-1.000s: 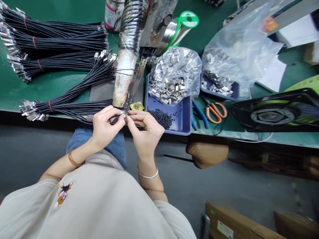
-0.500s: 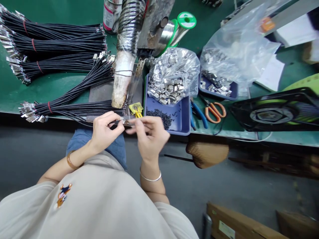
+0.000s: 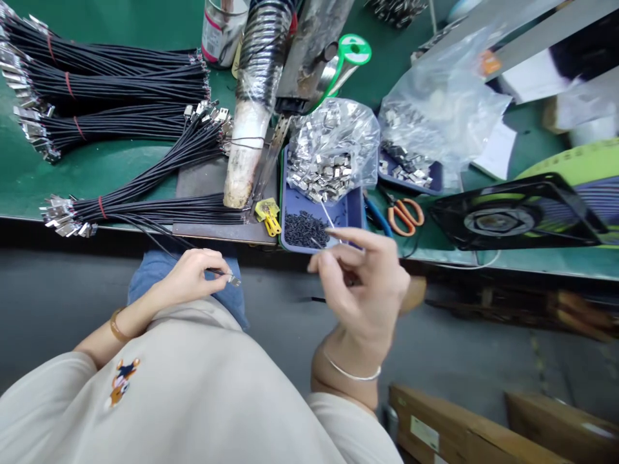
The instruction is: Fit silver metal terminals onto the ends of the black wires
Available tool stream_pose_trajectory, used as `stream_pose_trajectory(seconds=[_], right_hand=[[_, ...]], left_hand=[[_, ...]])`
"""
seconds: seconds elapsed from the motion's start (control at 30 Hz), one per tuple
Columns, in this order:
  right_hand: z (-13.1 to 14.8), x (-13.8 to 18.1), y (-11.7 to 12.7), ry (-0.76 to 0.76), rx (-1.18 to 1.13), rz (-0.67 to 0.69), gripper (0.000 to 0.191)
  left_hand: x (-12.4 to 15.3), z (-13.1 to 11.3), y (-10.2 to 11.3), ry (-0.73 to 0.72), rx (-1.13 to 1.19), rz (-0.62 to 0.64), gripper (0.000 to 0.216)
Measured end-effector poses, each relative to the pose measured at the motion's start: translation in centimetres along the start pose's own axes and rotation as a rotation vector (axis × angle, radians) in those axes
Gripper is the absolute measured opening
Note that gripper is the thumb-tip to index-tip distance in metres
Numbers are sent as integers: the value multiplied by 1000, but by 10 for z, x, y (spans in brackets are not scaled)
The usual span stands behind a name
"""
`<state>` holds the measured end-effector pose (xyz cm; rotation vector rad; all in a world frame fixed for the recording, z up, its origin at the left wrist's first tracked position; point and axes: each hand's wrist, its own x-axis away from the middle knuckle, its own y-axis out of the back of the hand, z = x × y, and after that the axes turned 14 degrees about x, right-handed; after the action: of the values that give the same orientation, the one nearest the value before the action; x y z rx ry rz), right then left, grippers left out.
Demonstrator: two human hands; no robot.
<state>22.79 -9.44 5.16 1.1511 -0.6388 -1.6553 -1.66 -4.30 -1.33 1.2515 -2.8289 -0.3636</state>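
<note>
My left hand (image 3: 203, 274) is closed in a pinch on a black cable, just behind its small silver metal connector (image 3: 235, 280). This cable end is held over my lap, in front of the table edge. My right hand (image 3: 365, 283), blurred by motion, has its fingers closed around a thin whitish stick-like tool (image 3: 331, 218). The tool points up over the blue tray (image 3: 355, 209). Small black tube pieces (image 3: 304, 229) lie heaped in the tray's near part, beside my right fingertips. Behind them, silver connector shells (image 3: 329, 177) spill from a clear bag.
Bundled black cables (image 3: 126, 87) lie at left. A taped duct (image 3: 254, 96) hangs over a metal plate, near a yellow clip (image 3: 269, 216). A solder spool (image 3: 355, 50) stands behind. To the right are orange-handled scissors (image 3: 405, 216), blue-handled pliers (image 3: 377, 216) and a black fan (image 3: 517, 216).
My hands have moved apart. The left went down toward my lap with the cable end; the right swung to the right, in front of the blue tray. The view shifted slightly.
</note>
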Motion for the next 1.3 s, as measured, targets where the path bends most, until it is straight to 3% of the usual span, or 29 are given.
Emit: stream_pose_trajectory(seconds=[0.1, 0.2, 0.27, 0.47, 0.63, 0.77, 0.83, 0.93, 1.03, 1.13, 1.23, 1.3], right_hand=[[-22, -13, -1, -91, 200, 195, 22], [-55, -29, -12, -205, 470, 153, 16], [-73, -43, -24, -273, 592, 104, 14], [-95, -80, -61, -268, 606, 132, 4], [-91, -84, -61, -179, 723, 218, 7], [-81, -77, -51, -141, 815, 287, 8], [-74, -74, -50, -144, 852, 327, 13], [-68, -71, -52, -166, 900, 353, 19], [-70, -68, -54, -193, 873, 297, 19], [-72, -64, -47, -257, 679, 97, 12], [-57, -54, -34, -334, 295, -128, 9], [-36, -43, -28, -351, 25, -178, 12]], left_hand=[[1, 0, 6, -78, 47, -80, 12], [-7, 0, 14, -211, -9, -240, 12], [-17, 2, 20, -299, -191, -303, 16], [-51, 12, 27, -295, -790, -177, 23], [-55, 18, 21, -380, -860, -201, 27], [-47, 15, 19, -435, -712, -301, 24], [-42, 10, 21, -430, -574, -292, 20], [-35, 0, 26, -389, -315, -127, 13], [-29, -9, 33, -280, -94, 68, 15], [-28, -15, 38, -38, 168, 137, 18], [-33, -18, 38, 139, 450, 40, 20], [-37, -19, 34, 165, 555, -58, 21]])
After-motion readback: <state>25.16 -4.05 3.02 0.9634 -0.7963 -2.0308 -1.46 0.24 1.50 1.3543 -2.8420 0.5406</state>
